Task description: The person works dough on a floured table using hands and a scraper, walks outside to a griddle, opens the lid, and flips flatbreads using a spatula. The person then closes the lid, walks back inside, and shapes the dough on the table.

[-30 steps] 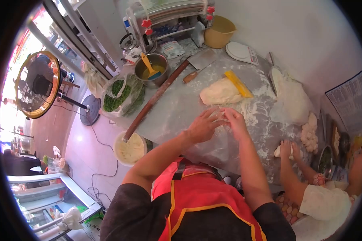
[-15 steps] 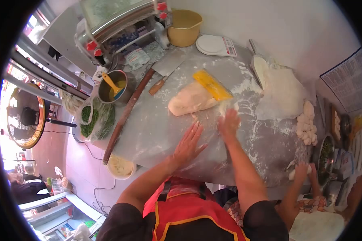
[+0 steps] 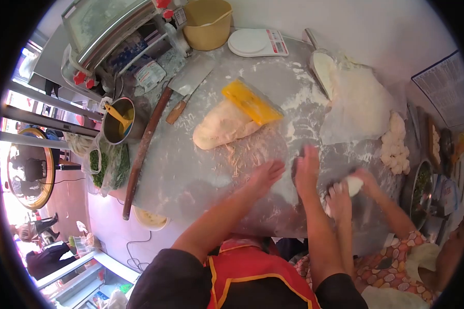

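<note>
My left hand is stretched out low over the floured metal table, fingers extended and nothing in it. Beside it, my right hand is raised a little with straight fingers, also holding nothing; motion smears it somewhat. Ahead and to the left of both hands lies a large lump of dough. A yellow plastic packet rests against and partly over its far right side. Thin dough scraps are scattered between the lump and my left hand.
Immediately right, a co-worker's hands press a white dough piece. A rolling pin, scraper knife, pot with brush and bagged greens are left; scale, flour bag and small dough pieces lie beyond.
The view has turned, so the table's contents sit further left. Both my hands have moved rightward, away from the dough lump. The co-worker's hands have come onto the table beside my right arm.
</note>
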A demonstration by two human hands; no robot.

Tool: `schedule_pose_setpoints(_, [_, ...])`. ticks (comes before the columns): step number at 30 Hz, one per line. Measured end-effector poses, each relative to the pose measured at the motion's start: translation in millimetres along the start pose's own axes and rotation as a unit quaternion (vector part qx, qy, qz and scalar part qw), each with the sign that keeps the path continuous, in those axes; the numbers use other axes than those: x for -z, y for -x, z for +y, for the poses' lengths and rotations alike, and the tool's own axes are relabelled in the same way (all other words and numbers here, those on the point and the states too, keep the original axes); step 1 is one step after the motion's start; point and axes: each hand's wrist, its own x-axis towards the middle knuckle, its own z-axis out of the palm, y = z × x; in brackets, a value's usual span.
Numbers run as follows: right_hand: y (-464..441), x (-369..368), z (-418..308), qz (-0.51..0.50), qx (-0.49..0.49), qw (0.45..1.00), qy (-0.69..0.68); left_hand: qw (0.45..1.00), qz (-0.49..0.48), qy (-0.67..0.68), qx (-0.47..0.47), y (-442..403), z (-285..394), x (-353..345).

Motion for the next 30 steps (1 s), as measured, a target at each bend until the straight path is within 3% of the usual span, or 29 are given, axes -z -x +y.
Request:
schedule_pose_setpoints(2, [10.6, -13.5, -12.4, -0.096, 0.051, 0.967, 0.23, 0.999, 0.012, -0.031, 0.037, 14.1, 12.9, 23.4])
schedule_pose_setpoints(3, [24.7, -10.6, -17.5, -0.071, 0.117, 0.974, 0.179, 0.998, 0.025, -0.055, -0.009, 11.0, 21.0, 23.5])
schedule_pose_setpoints(5, [10.2, -12.7, -19.4, -0.087, 0.094, 0.975, 0.181, 0.989, 0.057, -0.097, -0.101, 12.8, 43.9, 16.3])
schedule_pose_setpoints(6, [1.8, -14.4, -21.2, -0.091, 0.082, 0.976, 0.182, 0.993, 0.048, -0.042, -0.094, 13.9, 39.8, 14.4])
schedule_pose_setpoints(8, [-12.2, -16.2, -25.4, -0.027, 0.017, 0.996, -0.08, 0.994, 0.023, 0.065, -0.084, 8.6, 33.0, 2.4])
schedule_pose_setpoints(9, [-15.4, -16.8, -26.1, 0.002, -0.017, 0.978, -0.209, 0.987, -0.051, 0.134, -0.078, 10.8, 30.8, 5.1])
schedule_pose_setpoints(10, [-18.1, -12.3, -41.0, -0.051, -0.08, 0.908, -0.408, 0.969, -0.124, 0.201, -0.07, 15.1, 29.0, 7.5])
schedule_pose_setpoints(11, [-18.3, -3.4, -67.6, -0.104, -0.139, 0.792, -0.586, 0.942, -0.195, 0.267, -0.062, 20.5, 26.3, 10.0])
schedule_pose_setpoints(12, [-16.2, 2.4, -83.1, -0.153, -0.191, 0.636, -0.732, 0.943, -0.171, 0.279, -0.059, 31.5, 23.0, 0.0])
schedule_pose_setpoints(14, [-15.8, -26.8, -69.9, -0.18, -0.214, 0.599, -0.75, 0.944, -0.126, 0.299, -0.059, 54.0, 26.3, -32.9])
schedule_pose_setpoints(15, [-15.4, -42.9, -64.9, -0.194, -0.226, 0.579, -0.759, 0.964, -0.119, 0.229, -0.062, 53.3, 28.0, -28.2])
schedule_pose_setpoints(17, [-11.0, -62.3, -77.3, -0.135, -0.356, 0.596, -0.707, 0.989, -0.096, 0.09, -0.07, 54.4, 32.6, -15.4])
schedule_pose_setpoints(18, [-9.5, -71.9, -83.8, -0.103, -0.417, 0.6, -0.674, 0.986, -0.075, -0.073, -0.129, 56.9, 33.7, -8.1])
schedule_pose_setpoints(19, [-10.8, -86.1, -77.9, -0.126, -0.299, 0.756, -0.568, 0.953, -0.05, -0.234, -0.184, 64.6, 38.8, -4.5])
schedule_pose_setpoints(20, [-9.0, -102.4, -64.2, -0.143, -0.168, 0.873, -0.434, 0.893, -0.021, -0.387, -0.229, 74.7, 40.9, -0.9])
schedule_pose_setpoints(22, [-5.0, -103.9, -71.7, -0.145, -0.055, 0.948, -0.276, 0.834, -0.032, -0.481, -0.267, 91.5, 48.8, -2.7])
schedule_pose_setpoints(23, [-8.0, -100.5, -78.1, -0.138, -0.082, 0.949, -0.272, 0.8, -0.037, -0.525, -0.286, 96.4, 52.1, -3.5])
schedule_pose_setpoints(26, [-23.6, -77.1, -110.8, -0.115, -0.16, 0.946, -0.256, 0.732, -0.024, -0.504, -0.458, 108.5, 48.2, 4.5])
schedule_pose_setpoints(28, [-22.7, -59.7, -138.5, -0.112, -0.22, 0.894, -0.375, 0.798, -0.046, -0.432, -0.417, 98.1, 45.7, 21.4])
schedule_pose_setpoints(29, [-22.0, -51.5, -156.3, -0.115, -0.248, 0.827, -0.492, 0.827, -0.058, -0.395, -0.397, 100.8, 53.9, 22.6])
schedule_pose_setpoints(30, [-17.2, -42.1, -173.4, -0.116, -0.275, 0.743, -0.599, 0.927, -0.111, -0.163, -0.319, 105.5, 58.2, 24.6])
